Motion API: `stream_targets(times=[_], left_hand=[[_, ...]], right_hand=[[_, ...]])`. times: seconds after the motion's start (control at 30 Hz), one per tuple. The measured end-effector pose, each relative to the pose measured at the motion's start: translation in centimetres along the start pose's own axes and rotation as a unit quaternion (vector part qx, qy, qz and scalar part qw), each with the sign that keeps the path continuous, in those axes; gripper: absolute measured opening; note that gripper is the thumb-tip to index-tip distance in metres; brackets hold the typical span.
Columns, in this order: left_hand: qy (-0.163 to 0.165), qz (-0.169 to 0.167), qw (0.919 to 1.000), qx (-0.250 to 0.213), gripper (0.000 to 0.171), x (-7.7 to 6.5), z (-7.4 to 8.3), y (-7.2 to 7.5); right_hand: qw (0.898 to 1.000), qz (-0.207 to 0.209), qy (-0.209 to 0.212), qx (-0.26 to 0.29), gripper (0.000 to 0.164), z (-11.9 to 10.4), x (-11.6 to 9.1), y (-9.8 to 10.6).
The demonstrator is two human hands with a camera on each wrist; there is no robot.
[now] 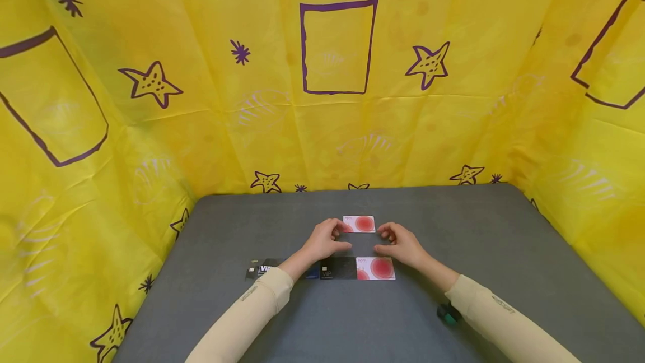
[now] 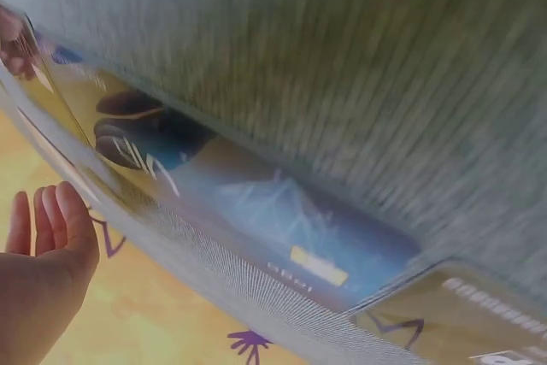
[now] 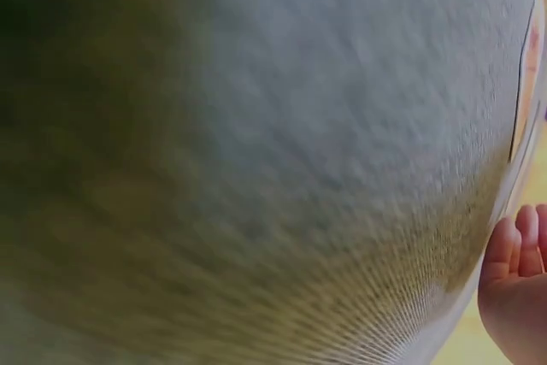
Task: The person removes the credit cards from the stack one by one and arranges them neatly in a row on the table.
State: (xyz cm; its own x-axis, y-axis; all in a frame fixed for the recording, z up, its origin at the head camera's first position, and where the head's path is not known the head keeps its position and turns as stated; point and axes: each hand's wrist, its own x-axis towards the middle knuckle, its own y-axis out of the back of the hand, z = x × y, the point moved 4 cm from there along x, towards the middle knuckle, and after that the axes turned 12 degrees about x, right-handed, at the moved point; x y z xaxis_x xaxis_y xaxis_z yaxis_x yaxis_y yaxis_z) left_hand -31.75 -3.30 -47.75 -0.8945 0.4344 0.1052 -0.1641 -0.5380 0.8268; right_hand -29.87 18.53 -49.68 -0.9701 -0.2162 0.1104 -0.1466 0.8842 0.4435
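Note:
A white card with red circles [image 1: 364, 223] lies flat on the dark grey table, between both hands in the head view. My left hand [image 1: 322, 241] is at its left edge, fingers loosely bent and the fingertips at or just over that edge; contact cannot be made out. On the other side, my right hand [image 1: 403, 245] has its bent fingers just off the card's right edge. Neither hand visibly grips anything. Relaxed fingers of the left hand [image 2: 55, 267] show in the left wrist view, and those of the right hand [image 3: 517, 288] in the right wrist view.
Nearer the person runs a row of cards: dark ones at the left partly behind the left forearm, a black VIP card [image 1: 345, 268] and another white card with red circles [image 1: 381, 268]. A black and green object [image 1: 447, 313] shows by the right sleeve. Yellow cloth [image 1: 332, 144] surrounds the table.

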Motion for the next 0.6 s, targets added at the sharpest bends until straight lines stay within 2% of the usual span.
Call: stream_targets(times=[0.2, 0.3, 0.47, 0.6], left_hand=[[0.016, 0.008, 0.9998, 0.006, 0.044, 1.2, -0.4, -0.1], [0.026, 0.023, 0.9993, 0.013, 0.046, 1.8, -0.8, -0.3], [0.061, 0.042, 0.9972, 0.005, 0.048, 2.8, -1.4, -0.5], [0.072, 0.052, 0.996, -0.004, 0.047, 3.2, -1.5, -0.6]], right_hand=[[1.0, 0.009, -0.004, -0.024, 0.046, 0.3, 1.3, 0.2], [1.0, 0.014, 0.001, -0.028, 0.046, 0.3, 1.9, 0.2], [0.999, 0.021, 0.012, -0.039, 0.048, 0.4, 2.8, 0.3], [0.998, 0.022, 0.015, -0.053, 0.051, 0.6, 3.5, 0.1]])
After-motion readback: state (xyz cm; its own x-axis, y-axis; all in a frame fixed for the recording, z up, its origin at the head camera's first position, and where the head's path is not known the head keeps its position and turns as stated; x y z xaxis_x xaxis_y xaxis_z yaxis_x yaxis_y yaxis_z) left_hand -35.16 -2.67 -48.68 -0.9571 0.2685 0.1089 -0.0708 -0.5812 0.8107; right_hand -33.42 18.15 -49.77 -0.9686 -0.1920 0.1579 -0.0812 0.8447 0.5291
